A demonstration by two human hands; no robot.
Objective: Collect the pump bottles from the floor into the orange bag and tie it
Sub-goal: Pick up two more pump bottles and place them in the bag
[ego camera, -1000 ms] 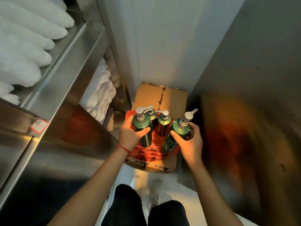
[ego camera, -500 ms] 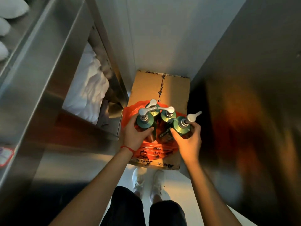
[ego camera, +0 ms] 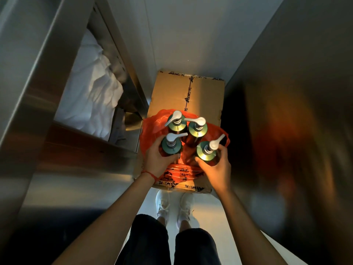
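Note:
Several green pump bottles with white pump heads stand upright on the spread orange bag (ego camera: 152, 129), which lies on a cardboard box (ego camera: 206, 96). My left hand (ego camera: 157, 159) grips the near left bottle (ego camera: 172, 147) around its body. My right hand (ego camera: 215, 167) grips the near right bottle (ego camera: 206, 153). Behind them, standing free and close together, are a far left bottle (ego camera: 176, 125) and a far right bottle (ego camera: 197, 129). The bag's edges lie flat and loose around the bottles.
A steel shelving unit (ego camera: 47, 83) rises on the left with white linen (ego camera: 89, 96) on a lower shelf. A dark metal wall (ego camera: 296, 111) closes the right side. A pale wall stands behind the box. My white shoes (ego camera: 175, 207) are on the floor just before the box.
The view has tilted down so the bottles show from above. Both hands keep their grip on the two near bottles, now held more upright and slightly apart.

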